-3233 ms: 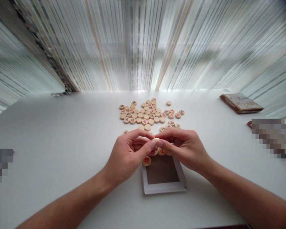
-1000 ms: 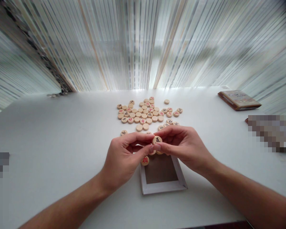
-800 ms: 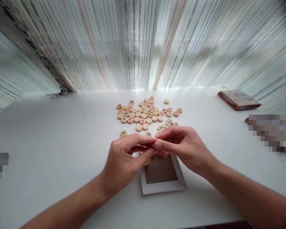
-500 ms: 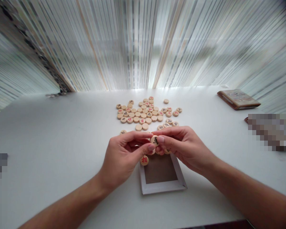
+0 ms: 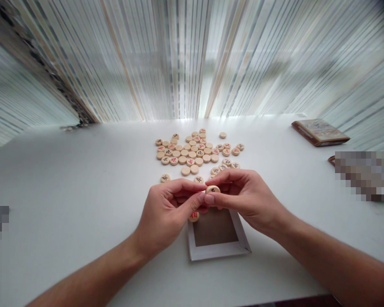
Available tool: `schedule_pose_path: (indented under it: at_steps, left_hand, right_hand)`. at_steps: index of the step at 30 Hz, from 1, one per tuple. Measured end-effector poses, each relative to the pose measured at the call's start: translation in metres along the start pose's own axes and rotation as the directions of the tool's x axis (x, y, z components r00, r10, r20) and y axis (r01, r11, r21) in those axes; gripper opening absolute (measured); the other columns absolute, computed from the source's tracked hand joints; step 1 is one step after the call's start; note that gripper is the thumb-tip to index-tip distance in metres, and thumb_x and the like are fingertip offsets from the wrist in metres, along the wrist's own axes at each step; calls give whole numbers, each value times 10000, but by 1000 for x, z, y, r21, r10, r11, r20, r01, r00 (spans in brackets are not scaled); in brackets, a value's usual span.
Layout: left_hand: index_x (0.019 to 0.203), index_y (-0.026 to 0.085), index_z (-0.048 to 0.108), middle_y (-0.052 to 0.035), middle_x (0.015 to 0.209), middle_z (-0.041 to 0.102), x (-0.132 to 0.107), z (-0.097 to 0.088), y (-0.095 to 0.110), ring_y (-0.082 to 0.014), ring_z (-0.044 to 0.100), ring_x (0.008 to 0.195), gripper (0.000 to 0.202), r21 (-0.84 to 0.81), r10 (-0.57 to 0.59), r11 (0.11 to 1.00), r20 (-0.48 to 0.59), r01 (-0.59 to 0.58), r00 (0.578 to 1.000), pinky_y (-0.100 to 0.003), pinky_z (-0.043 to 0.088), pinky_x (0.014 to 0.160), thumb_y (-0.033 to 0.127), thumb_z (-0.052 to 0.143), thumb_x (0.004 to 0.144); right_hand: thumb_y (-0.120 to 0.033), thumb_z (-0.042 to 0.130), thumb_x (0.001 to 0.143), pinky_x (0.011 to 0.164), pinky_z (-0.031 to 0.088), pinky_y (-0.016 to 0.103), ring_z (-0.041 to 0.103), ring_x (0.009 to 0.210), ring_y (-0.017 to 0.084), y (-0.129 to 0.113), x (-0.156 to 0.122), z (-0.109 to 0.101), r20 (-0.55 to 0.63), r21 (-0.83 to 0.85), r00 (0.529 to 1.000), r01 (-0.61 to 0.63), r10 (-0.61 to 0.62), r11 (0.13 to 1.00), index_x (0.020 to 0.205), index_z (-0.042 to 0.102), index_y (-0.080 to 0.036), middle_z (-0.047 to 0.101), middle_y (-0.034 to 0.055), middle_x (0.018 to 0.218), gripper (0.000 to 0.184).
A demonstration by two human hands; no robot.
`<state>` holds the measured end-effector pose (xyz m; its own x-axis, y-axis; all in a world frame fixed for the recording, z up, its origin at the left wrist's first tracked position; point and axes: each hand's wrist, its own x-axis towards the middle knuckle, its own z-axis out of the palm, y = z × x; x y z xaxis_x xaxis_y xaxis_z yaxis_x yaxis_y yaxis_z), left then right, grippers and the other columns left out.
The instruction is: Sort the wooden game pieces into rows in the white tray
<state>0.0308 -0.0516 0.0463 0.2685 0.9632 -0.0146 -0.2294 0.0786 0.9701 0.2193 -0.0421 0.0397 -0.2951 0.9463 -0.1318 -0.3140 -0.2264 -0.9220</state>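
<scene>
My left hand [image 5: 168, 213] and my right hand [image 5: 248, 198] meet above a shallow open box [image 5: 219, 253] with a white rim and brown inside. Between their fingertips is a round wooden Chinese chess piece [image 5: 213, 190] with a black character, tilted so its face is partly seen. Right thumb and fingers pinch it; the left thumb and index finger close at its left edge. Below the left fingers, a piece with a red character [image 5: 193, 216] is at the box's left side. My hands hide the far end of the box.
Many more chess pieces [image 5: 192, 149], some blank side up, lie spread on the white table [image 5: 83, 183] beyond my hands. A flat box [image 5: 321, 132] is at the far right, near a blurred-out item [image 5: 358, 175]. Striped curtains [image 5: 192, 59] hang behind.
The held chess piece has been turned, its face now tipped upward and less visible, and it sits slightly further right. The left fingers have shifted toward its left edge.
</scene>
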Motion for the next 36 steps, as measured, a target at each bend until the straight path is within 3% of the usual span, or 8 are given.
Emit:
schedule_pose_path:
  at_steps: [3,10,21,32,36]
  left_hand:
    - [907,158,854,-50,827,857,-1,0,-1,-182,828,724,171,10,21,1000,34,-21,999,-198,688,684,153,951,767]
    - [961,152,806,-72,898,864,-2,-3,-4,-213,849,843,182,-1,25,1000,81,-24,996,-216,685,727,154,917,818]
    - [878,128,805,-71,806,850,2,-4,1,-208,823,723,291,-13,-39,999,-58,39,998,-265,699,711,184,1003,672]
    - [870,134,864,-76,814,856,1,-4,1,-198,814,700,237,13,-19,1000,-72,20,997,-242,695,676,160,991,671]
    - [868,155,884,-70,785,853,0,-2,1,-209,819,689,182,53,6,999,-73,-2,997,-242,698,653,185,971,710]
  right_hand:
    - [-208,1060,576,540,580,178,743,615,137,1,0,-1,-21,-37,999,32,-33,999,815,845,-176,795,27,705,323]
    - [-270,1041,629,558,591,229,688,585,130,1,-1,-2,-15,-77,997,70,-72,995,847,880,-186,780,30,690,284]
    - [-258,979,744,706,656,248,764,768,154,3,-2,0,78,-70,992,109,-104,992,1032,890,-233,821,61,940,302]
    - [-174,1033,614,678,661,222,777,723,152,4,-2,0,29,-29,997,75,-74,997,954,877,-203,814,33,802,375]
    - [-208,1053,577,670,679,268,790,717,183,4,-3,0,-8,-51,999,44,-45,998,910,860,-190,812,38,776,386]
